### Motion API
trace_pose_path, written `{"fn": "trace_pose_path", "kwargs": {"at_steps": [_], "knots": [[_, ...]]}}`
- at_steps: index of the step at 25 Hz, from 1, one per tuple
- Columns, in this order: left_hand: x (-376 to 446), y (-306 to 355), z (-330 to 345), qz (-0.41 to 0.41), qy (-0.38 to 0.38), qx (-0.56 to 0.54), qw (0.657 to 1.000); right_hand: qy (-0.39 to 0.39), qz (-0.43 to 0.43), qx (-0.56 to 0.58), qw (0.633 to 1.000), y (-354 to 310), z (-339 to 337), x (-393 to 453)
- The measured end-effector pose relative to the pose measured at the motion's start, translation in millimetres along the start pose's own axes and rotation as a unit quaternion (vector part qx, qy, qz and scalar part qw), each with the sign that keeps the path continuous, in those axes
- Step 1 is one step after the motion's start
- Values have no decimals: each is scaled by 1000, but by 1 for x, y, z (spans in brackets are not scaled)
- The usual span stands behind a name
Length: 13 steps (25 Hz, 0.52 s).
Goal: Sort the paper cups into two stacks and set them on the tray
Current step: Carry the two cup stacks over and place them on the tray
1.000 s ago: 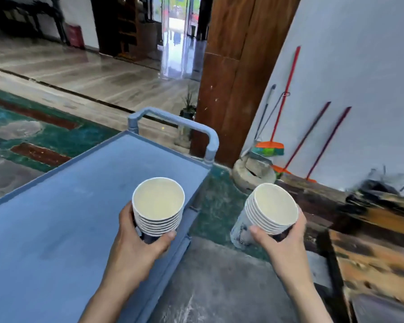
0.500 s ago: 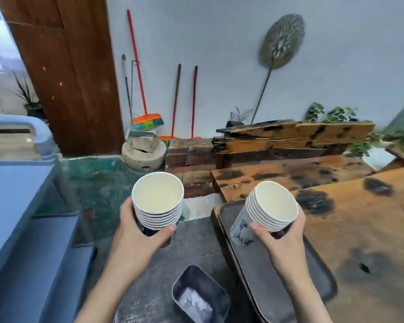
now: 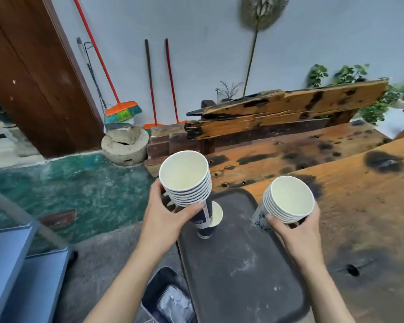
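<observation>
My left hand (image 3: 163, 215) grips a stack of several nested paper cups with dark blue sides (image 3: 187, 180), held tilted above the far left corner of the dark tray (image 3: 238, 264). One loose cup (image 3: 214, 217) shows just under that stack, over the tray; whether it rests on the tray I cannot tell. My right hand (image 3: 296, 229) holds a second stack of several cups with white, blue-patterned sides (image 3: 287, 199), tilted at the tray's right edge. The tray lies on the worn wooden table (image 3: 359, 217).
A dark bin with crumpled paper (image 3: 170, 299) stands on the floor below the tray. A blue cart (image 3: 7, 271) is at the left. Brooms (image 3: 121, 110) lean on the wall beside a stone block, and wooden planks (image 3: 285, 108) and plants lie behind the table.
The view has swung right from the blue cart to the wooden table. Both hands, still holding their stacks, have moved over the tray, and a loose cup now shows under the left stack.
</observation>
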State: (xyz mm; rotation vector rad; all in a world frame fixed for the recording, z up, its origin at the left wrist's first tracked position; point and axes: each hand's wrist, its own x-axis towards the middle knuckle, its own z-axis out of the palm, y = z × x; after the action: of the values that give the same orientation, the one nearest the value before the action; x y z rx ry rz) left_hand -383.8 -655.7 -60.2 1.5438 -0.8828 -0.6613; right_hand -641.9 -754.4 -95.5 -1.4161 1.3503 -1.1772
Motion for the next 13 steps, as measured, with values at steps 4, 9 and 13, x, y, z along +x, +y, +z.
{"fn": "trace_pose_path", "kwargs": {"at_steps": [4, 9, 13], "knots": [[24, -34, 50, -18, 8, 12, 1000, -27, 30, -4, 999, 55, 22, 44], [31, -74, 75, -41, 34, 9, 999, -57, 86, -35, 994, 114, 59, 59], [18, -111, 82, -73, 29, 43, 996, -66, 139, -44, 987, 146, 70, 51]]}}
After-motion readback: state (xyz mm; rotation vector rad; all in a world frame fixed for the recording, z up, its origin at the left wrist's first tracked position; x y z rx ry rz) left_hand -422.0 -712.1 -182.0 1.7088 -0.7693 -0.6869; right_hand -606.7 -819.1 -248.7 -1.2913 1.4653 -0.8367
